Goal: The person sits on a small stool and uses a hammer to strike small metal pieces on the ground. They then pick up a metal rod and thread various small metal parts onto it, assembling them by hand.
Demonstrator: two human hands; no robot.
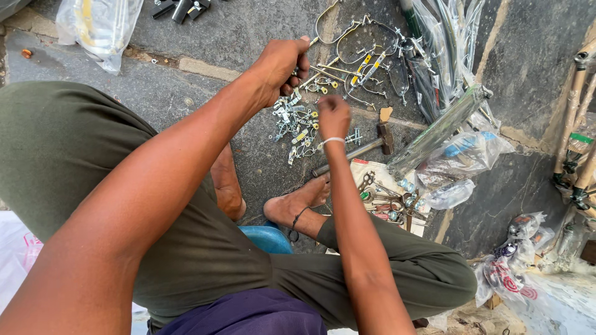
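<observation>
The person sits low on a blue plastic stool (268, 238), bare feet on a rough grey stone floor (236, 37) with pale mortar joints. The left hand (282, 65) is curled into a fist around a thin metal rod (323, 69), a slim bright bar that runs off to the right from the knuckles over the floor. The right hand (333, 116), with a white band at the wrist, is bunched with fingers drawn together, seen from the back; what it pinches, if anything, cannot be told.

Right under and between both hands lies a heap of small metal fittings (298, 127): shiny clips, brackets and bolts, some with yellow bits, scattered loosely on the stone. Beyond them, bent wire brackets (360, 46) form thin curved loops of bright steel. A hammer (363, 149) with a dark head and a long straight metal handle lies just right of the right wrist, slanting toward the right foot (298, 205).

Near that foot, a sheet of paper carries a pile of hand tools (385, 198). To the right, a bundle of thin spokes (434, 133) in clear crinkled plastic lies at a slant, with more clear plastic bags (462, 155) of parts around it. A further clear bag (99, 25) lies at upper left. Tan wrapped tubes (574, 118) stand at the far right edge.
</observation>
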